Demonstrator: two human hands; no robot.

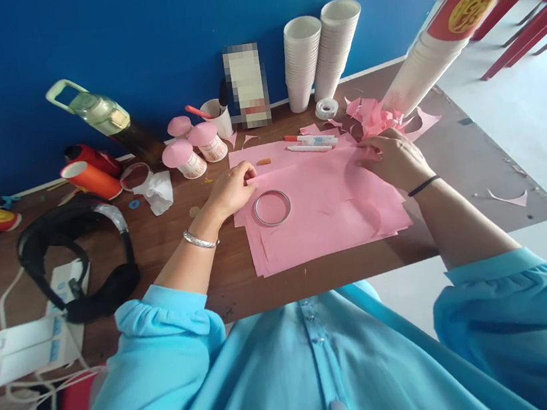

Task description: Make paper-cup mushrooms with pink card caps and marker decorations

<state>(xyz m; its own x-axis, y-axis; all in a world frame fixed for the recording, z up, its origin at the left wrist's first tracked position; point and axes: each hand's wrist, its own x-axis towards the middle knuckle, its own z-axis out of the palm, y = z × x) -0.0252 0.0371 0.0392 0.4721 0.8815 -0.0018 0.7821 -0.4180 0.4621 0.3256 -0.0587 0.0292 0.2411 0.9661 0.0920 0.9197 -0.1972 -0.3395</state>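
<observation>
Several pink paper sheets [326, 221] lie stacked on the brown table. My left hand [234, 189] pinches the upper left edge of the top sheet. At that sheet's upper right corner, my right hand [396, 158] has its fingers closed on the paper. A thin metal ring [258, 219] rests on the left part of the sheet. Just beyond the top edge lie a red-tipped marker [315, 139], a white pen [310, 149] and a small orange-brown piece [263, 162]. Crumpled pink paper scraps [373, 116] are beside my right hand.
Pink-topped paper cups [192, 166], a bottle [111, 122] and a tape roll [326, 109] stand behind. Tall stacks of white cups [303, 60] line the blue wall. Headphones [79, 257] and a power strip [62, 327] occupy the left.
</observation>
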